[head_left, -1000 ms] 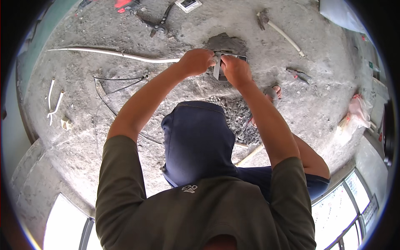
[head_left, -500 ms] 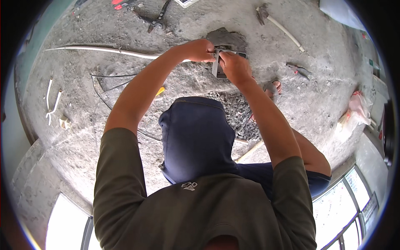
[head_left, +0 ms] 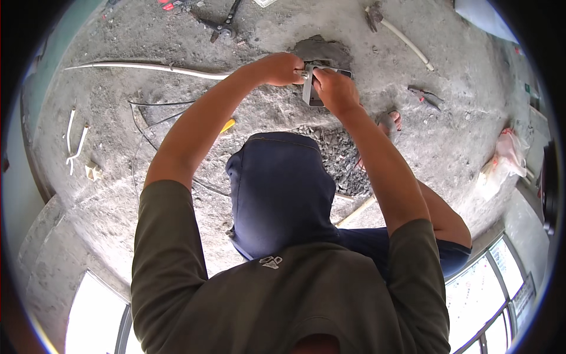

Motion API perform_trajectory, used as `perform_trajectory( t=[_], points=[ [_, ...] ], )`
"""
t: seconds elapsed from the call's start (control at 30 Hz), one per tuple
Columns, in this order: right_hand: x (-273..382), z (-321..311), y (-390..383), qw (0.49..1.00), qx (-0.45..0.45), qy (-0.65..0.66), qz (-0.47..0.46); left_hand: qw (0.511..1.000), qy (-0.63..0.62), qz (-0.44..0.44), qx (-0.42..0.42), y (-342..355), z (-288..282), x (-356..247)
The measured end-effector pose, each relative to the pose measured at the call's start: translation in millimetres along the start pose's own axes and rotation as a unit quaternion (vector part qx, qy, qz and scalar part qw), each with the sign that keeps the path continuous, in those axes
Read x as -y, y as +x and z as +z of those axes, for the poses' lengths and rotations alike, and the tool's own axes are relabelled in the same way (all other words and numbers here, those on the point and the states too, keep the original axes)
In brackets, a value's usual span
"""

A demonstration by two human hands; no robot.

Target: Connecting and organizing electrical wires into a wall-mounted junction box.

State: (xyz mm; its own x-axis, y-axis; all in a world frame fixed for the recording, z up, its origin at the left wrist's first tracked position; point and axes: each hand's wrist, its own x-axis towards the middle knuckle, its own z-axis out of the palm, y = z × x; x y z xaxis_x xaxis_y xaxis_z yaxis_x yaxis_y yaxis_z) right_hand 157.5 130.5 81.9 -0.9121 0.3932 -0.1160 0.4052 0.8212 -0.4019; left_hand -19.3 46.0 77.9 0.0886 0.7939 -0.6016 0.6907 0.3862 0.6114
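A grey rectangular box (head_left: 309, 94) with an open, hollow inside is held above the floor, just in front of a dark damp patch (head_left: 321, 52). My right hand (head_left: 337, 91) is closed round the box's right part, its thumb and fingers over the rim. At the box's left side my left hand (head_left: 284, 69) is pinched on a small light-grey fitting (head_left: 304, 75); fingers hide most of it. A long white conduit pipe (head_left: 171, 69) runs along the floor from the left and passes behind my left forearm.
Bolt cutters (head_left: 223, 28), a hammer (head_left: 401, 38) and pliers (head_left: 425, 98) lie around on rough concrete. Rubble (head_left: 348, 162) is piled near my knees. Black cable (head_left: 147, 135), a yellow handle (head_left: 227, 125), short pipe pieces (head_left: 76, 150) and a plastic bag (head_left: 501, 159) lie farther out.
The box has tilted slightly and shifted a little up and to the right in view, with my right hand on it. My left hand keeps its pinch at the box's left side.
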Motion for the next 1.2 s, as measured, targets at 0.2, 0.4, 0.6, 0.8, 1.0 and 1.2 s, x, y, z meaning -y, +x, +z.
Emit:
perform_trajectory(
  t=[0.2,0.4,0.6,0.8,1.0,1.2],
  points=[
    [-5,-1,1,1.0,0.004,-0.001,0.012,0.951,0.038,0.101,-0.291,-2,44,5],
    [-3,-1,-3,1.0,0.004,0.006,0.013,0.975,0.046,0.073,-0.205,-6,24,-2],
    [-5,-2,1,1.0,0.018,-0.009,0.024,0.985,0.039,0.036,-0.167,-2,26,-4],
    [-2,-5,1,0.999,0.023,-0.019,0.02,0.958,0.06,0.083,-0.266,-5,32,3],
    [0,-2,1,1.0,0.017,-0.01,-0.001,0.993,-0.092,0.047,-0.065,-2,11,11],
    [-9,-1,5,1.0,0.017,-0.006,0.008,0.951,0.046,0.07,-0.297,-5,44,1]
  ],
)
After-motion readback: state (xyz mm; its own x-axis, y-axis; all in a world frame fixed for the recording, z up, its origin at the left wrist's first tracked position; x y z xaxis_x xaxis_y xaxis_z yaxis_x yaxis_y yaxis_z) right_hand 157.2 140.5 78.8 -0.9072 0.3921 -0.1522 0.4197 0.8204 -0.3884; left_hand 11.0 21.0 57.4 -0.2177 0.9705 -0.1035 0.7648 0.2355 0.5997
